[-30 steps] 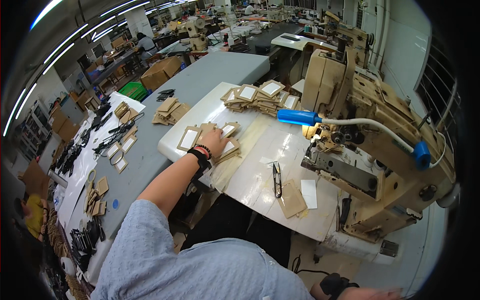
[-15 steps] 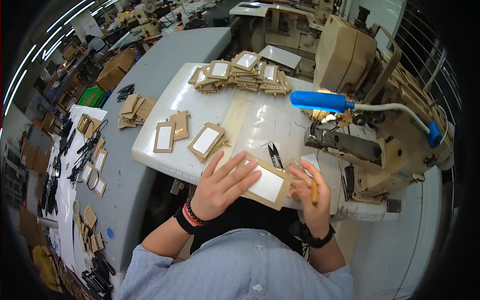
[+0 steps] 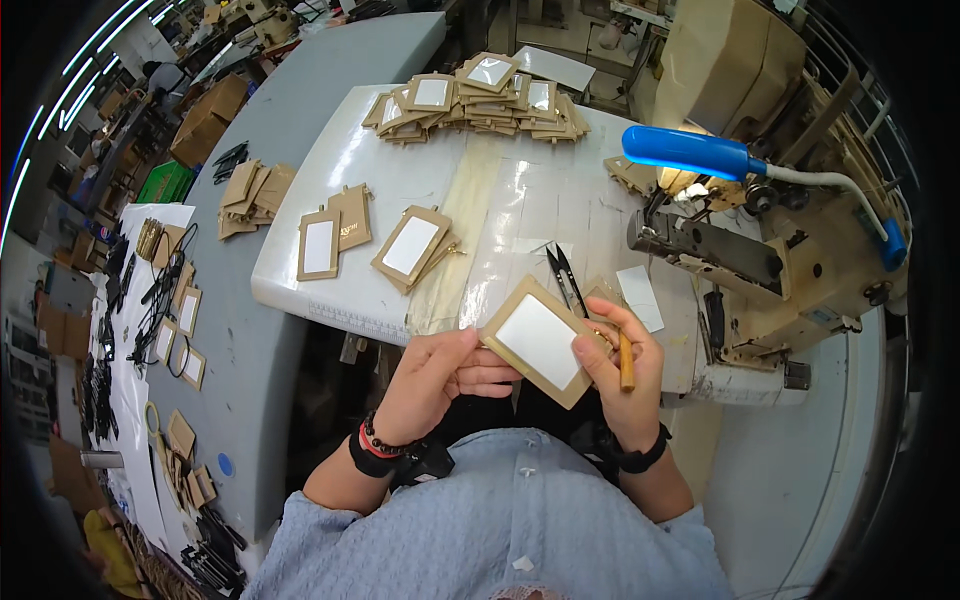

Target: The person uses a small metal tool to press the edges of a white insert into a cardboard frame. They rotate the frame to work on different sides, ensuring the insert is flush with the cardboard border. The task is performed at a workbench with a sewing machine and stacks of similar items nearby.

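Both my hands grip a beige card holder (image 3: 542, 342) with a white insert behind its window, tilted above the sewing table's near edge. My left hand (image 3: 425, 382) has its left edge, fingers underneath and thumb at the rim. My right hand (image 3: 625, 380) pinches the right side, thumb on the front. A tool's wooden handle (image 3: 627, 362) also sticks out of the right hand's fingers; its working end is hidden. Just beyond the holder lie black thread snips (image 3: 567, 280), with a white card (image 3: 640, 298) to their right.
A sewing machine (image 3: 740, 250) with a blue lamp (image 3: 690, 152) stands at the right. More card holders form a pile (image 3: 490, 105) at the back; several lie at left, including one with a window (image 3: 410, 245). A grey side table (image 3: 330, 120) holds beige pieces (image 3: 255, 195).
My left hand has moved from lying flat on the card holder to gripping its left edge. The holder is lifted and turned, and my right thumb now presses its front. The view has shifted slightly.
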`<state>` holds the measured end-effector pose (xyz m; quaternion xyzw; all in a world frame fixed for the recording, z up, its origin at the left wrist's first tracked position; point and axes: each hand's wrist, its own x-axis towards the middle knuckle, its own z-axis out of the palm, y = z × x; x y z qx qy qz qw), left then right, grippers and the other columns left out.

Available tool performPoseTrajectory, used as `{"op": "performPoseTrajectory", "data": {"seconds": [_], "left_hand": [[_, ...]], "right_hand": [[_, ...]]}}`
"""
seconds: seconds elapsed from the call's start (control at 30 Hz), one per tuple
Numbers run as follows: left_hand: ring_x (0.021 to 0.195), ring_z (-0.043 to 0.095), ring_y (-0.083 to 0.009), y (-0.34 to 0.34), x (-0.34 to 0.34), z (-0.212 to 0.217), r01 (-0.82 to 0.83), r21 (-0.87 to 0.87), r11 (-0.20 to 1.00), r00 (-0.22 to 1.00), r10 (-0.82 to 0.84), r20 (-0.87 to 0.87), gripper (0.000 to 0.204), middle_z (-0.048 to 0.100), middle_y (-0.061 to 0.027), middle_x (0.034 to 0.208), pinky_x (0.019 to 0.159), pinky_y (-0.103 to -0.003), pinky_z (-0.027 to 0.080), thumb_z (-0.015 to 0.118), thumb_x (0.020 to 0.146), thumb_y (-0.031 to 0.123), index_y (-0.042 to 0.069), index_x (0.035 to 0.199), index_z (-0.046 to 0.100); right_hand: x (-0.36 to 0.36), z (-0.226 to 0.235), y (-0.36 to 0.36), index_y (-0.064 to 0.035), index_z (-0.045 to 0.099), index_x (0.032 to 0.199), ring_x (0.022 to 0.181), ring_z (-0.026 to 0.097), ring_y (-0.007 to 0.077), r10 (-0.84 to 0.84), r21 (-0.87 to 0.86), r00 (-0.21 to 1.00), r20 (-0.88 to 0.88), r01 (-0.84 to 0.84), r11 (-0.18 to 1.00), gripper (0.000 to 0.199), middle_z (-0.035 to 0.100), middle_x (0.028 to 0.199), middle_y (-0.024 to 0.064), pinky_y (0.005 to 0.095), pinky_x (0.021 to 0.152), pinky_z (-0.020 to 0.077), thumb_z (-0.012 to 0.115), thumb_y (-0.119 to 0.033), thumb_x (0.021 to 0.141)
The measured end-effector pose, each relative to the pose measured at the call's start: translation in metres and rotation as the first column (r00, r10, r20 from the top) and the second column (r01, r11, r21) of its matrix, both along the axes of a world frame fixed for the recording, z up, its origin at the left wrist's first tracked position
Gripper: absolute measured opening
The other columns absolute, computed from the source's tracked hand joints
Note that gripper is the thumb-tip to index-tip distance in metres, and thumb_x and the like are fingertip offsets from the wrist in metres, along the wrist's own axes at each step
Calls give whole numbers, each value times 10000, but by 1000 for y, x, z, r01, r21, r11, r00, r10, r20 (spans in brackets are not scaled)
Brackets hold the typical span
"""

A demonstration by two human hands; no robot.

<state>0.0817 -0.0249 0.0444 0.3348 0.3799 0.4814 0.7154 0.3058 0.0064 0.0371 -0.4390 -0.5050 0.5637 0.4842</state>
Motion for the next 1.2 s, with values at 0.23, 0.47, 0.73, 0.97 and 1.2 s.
{"op": "performPoseTrajectory", "data": {"seconds": [0.23, 0.47, 0.73, 0.97, 1.2], "left_hand": [[898, 714, -310, 12, 3, 5, 296, -244, 923, 955, -277, 108, 456, 655, -225, 1117, 746, -334, 619, 493, 1011, 257, -110, 1282, 483], [1148, 618, -257, 11, 17, -11, 70, -162, 984, 983, -40, 180, 449, 569, -159, 1300, 918, -362, 558, 479, 1028, 201, -14, 1410, 383], [1109, 619, -224, 7, 26, -18, -8, -65, 998, 992, 16, 122, 487, 563, -154, 1270, 929, -355, 556, 589, 950, 48, -36, 1382, 380], [1102, 609, -170, 3, 25, -22, -33, -82, 996, 974, 50, 221, 403, 591, -117, 1212, 933, -309, 526, 577, 966, 96, -25, 1321, 431], [1011, 568, -104, 1, 29, -30, 21, -14, 1000, 997, -20, 74, 385, 557, -56, 1182, 866, -242, 482, 497, 1022, 200, 17, 1350, 413]], "right_hand": [[16, 9, 14, 23, 553, 1236, 1022, 625, 149, 288, 55, 944, 163, -300, 952, 395, 668, 1085, 130, 274, 869, 502, 690, -22, 868], [3, -3, 7, -18, 551, 1014, 912, 649, 227, -289, 606, 910, 296, 55, 794, 316, 658, 1043, 143, 301, 789, 505, 762, 22, 782], [-16, -20, 5, -50, 439, 901, 878, 634, 209, -186, 630, 934, 305, -51, 775, 394, 588, 988, 133, 299, 767, 508, 764, 97, 734], [-16, -19, 3, -51, 413, 863, 803, 639, 198, -174, 608, 908, 382, -104, 787, 390, 574, 939, 128, 295, 727, 515, 755, 97, 747], [-10, -19, 4, -46, 416, 860, 755, 617, 194, -132, 537, 892, 432, -137, 833, 350, 567, 899, 119, 287, 676, 501, 727, 91, 775]]}}
